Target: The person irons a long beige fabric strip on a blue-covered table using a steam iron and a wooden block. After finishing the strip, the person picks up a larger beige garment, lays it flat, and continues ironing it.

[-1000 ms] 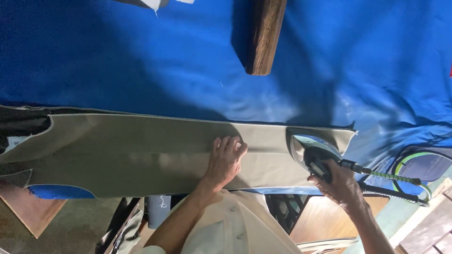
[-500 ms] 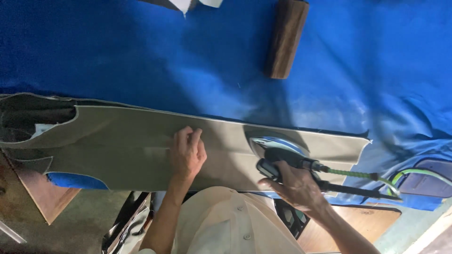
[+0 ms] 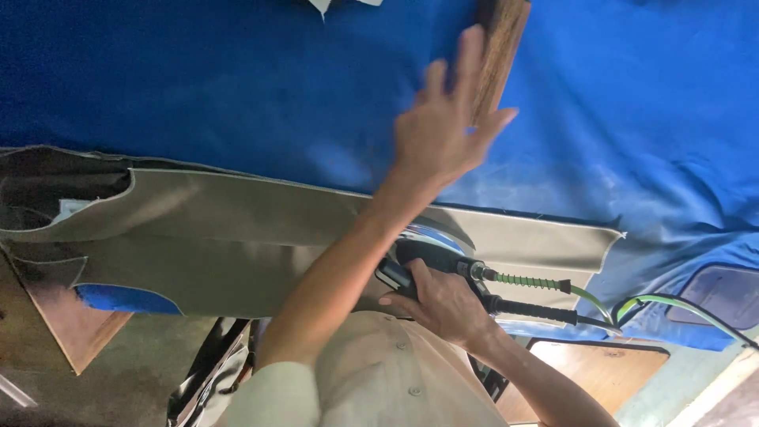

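blue cloth point(image 3: 198, 87) covers the bench, with a beige piece point(image 3: 237, 237) laid flat along its near edge. right hand point(image 3: 443, 304) has its grip closed on the iron point(image 3: 431, 251), which sits on the beige piece towards its right end. left hand point(image 3: 443, 130) is lifted, fingers spread, holding nothing, near a wooden block point(image 3: 502, 47). pressing looks under way; smoothing the piece flat seems called for next.

No packages, signs or screens in view. One small pale label point(image 3: 69, 207), roughly rectangular, inside the dark opening at far left.
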